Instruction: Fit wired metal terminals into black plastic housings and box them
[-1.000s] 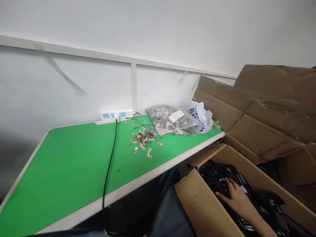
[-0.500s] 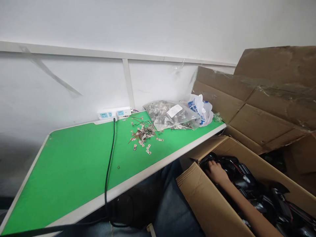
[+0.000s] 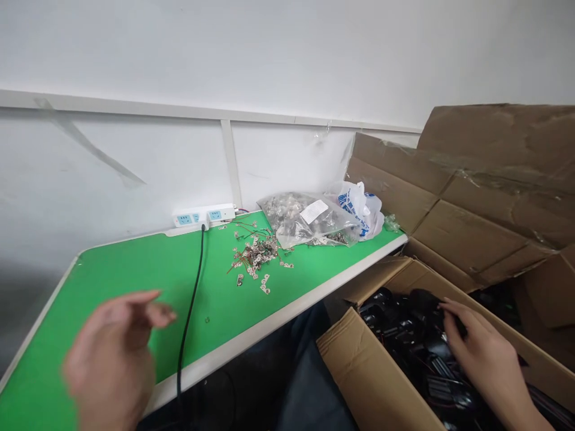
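Over the near edge of the green table [image 3: 130,263], the blurred left hand [image 3: 114,353] holds its fingers apart in a loose curl. The right hand [image 3: 485,353] reaches into a cardboard box [image 3: 359,371], fingers at the black parts [image 3: 404,335]; whether it grips one cannot be made out. Farther back lie metal pieces [image 3: 259,252], a clear plastic bag [image 3: 290,222] and, by the wall [image 3: 278,54], a power strip [image 3: 214,214].

The right hand [image 3: 487,353] reaches among black parts [image 3: 417,335] in the box [image 3: 362,365]; the left hand [image 3: 117,359] hangs over the table [image 3: 135,263].
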The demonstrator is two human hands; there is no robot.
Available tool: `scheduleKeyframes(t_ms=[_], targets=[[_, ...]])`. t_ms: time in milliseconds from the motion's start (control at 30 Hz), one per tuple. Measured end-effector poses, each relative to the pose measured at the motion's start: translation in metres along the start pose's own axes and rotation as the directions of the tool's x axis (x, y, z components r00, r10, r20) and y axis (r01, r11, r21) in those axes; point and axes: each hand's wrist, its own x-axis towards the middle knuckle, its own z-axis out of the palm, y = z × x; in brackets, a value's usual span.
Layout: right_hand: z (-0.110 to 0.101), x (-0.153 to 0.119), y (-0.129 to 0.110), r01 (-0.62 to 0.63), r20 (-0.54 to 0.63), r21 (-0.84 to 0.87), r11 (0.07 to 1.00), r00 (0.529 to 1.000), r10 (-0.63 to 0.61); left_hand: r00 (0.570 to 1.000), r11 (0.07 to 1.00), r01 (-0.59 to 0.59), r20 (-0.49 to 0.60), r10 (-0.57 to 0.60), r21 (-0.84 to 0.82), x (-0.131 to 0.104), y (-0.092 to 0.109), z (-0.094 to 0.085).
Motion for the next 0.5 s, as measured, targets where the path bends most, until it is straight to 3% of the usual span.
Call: scheduleKeyframes(t_ms=[67, 133, 200, 267, 400, 433, 500], targets=[[-0.016, 0.024, -0.038, 0.007, -0.067, 0.109, 0.994, 0.998, 0.001, 0.985, 0.997, 0.057, 0.166, -0.048, -0.054, 0.016, 0.001, 0.024], [-0.022, 0.053, -0.081, -0.04, -0.053, 0.276, 0.96, 0.997, 0.056, 0.917, 0.996, -0.085, 0.392, 0.075, 0.008, 0.028, 0.004, 0.049], [-0.013, 0.083, -0.124, -0.123, 0.034, 0.506, 0.854, 0.992, 0.123, 0.806, 0.972, -0.235, 0.557, 0.201, -0.009, 0.033, 0.004, 0.073], [0.01, 0.113, -0.168, -0.194, 0.173, 0.698, 0.689, 0.98, 0.101, 0.672, 0.941, -0.32, 0.674, 0.307, -0.109, 0.036, -0.002, 0.096], [0.074, 0.158, -0.259, -0.289, 0.334, 0.875, 0.389, 0.941, -0.053, 0.654, 0.843, -0.514, 0.565, 0.503, -0.156, 0.051, -0.035, 0.126], [0.089, 0.165, -0.281, -0.331, 0.379, 0.888, 0.32, 0.92, -0.099, 0.677, 0.829, -0.546, 0.52, 0.521, -0.12, 0.057, -0.046, 0.128], [0.114, 0.175, -0.318, -0.487, 0.517, 0.855, 0.18, 0.828, -0.217, 0.743, 0.829, -0.558, 0.422, 0.519, -0.037, 0.071, -0.068, 0.125]])
